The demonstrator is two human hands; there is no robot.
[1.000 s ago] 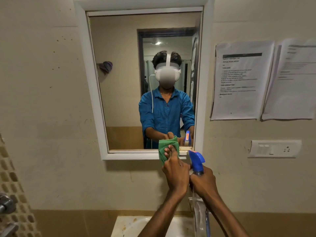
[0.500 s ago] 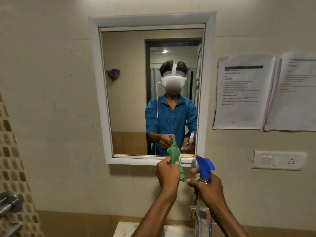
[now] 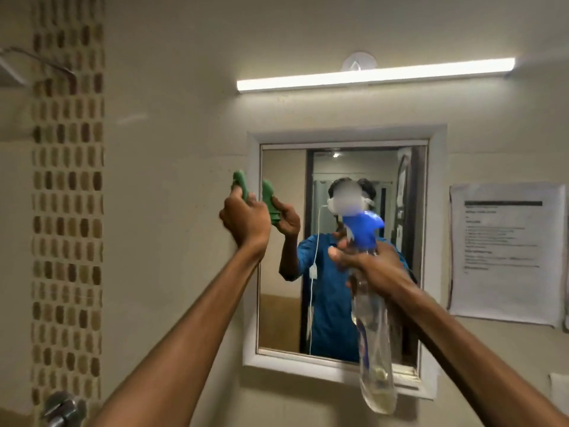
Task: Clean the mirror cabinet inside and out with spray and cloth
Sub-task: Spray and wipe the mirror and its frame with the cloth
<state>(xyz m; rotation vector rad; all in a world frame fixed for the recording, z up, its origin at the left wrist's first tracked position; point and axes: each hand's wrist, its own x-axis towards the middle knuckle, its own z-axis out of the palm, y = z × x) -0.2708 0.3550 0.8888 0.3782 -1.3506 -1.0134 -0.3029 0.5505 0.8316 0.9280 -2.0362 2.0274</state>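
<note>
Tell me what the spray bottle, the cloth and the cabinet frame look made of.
Spray bottle: clear glossy plastic, see-through, with an opaque blue head. Green cloth: soft matte fabric, bunched in the left hand. Cabinet frame: smooth white, probably plastic or painted wood.

The right hand [image 3: 368, 261] hides the spray bottle's [image 3: 374, 349] neck; the tap [image 3: 60, 408] is cut off below.

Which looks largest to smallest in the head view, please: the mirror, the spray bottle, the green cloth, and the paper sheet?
1. mirror
2. paper sheet
3. spray bottle, though its nearness to the camera enlarges it
4. green cloth, mostly hidden in the left hand
</note>
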